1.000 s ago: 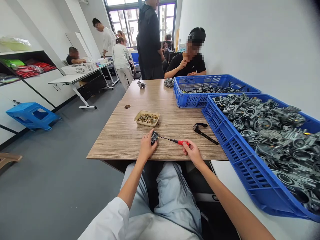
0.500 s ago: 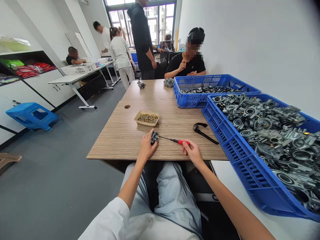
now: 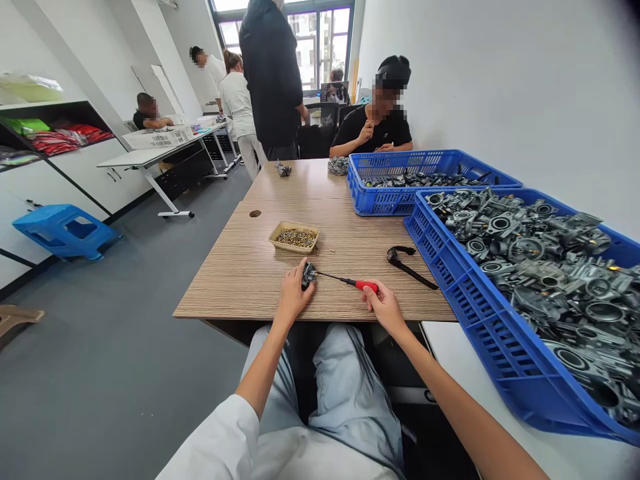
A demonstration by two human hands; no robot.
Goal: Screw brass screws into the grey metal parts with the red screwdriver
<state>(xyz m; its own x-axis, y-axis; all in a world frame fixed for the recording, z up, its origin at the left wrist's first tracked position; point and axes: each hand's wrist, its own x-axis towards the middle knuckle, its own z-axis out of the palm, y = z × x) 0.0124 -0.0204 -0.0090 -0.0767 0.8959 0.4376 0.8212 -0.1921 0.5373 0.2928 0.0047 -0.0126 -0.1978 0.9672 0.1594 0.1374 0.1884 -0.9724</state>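
Observation:
On the wood-grain table (image 3: pixel 225 287), my left hand (image 3: pixel 294 293) is closed around a small grey metal casting (image 3: pixel 309 273), which looks like a carburetor body. My right hand (image 3: pixel 384 307) grips the red handle of a screwdriver (image 3: pixel 366 285). Its thin dark shaft points left, and the tip meets the right side of the casting. Whether the tip sits in a screw is too small to tell. Just beyond my left hand stands a beige tray (image 3: pixel 294 248) of small brass-coloured parts, with a few loose pieces beside it.
At right, a blue crate (image 3: pixel 470 347) is heaped with metal castings; another blue crate (image 3: pixel 380 200) stands behind it. A black wristwatch (image 3: pixel 410 267) lies near the crate. A casting (image 3: pixel 283 169) sits at the table's far end. A seated person (image 3: pixel 375 127) faces me; others stand behind.
My hands, the casting and the screwdriver hold almost the same place; the handle shifts very slightly. A standing person in black in the background has turned and moved left.

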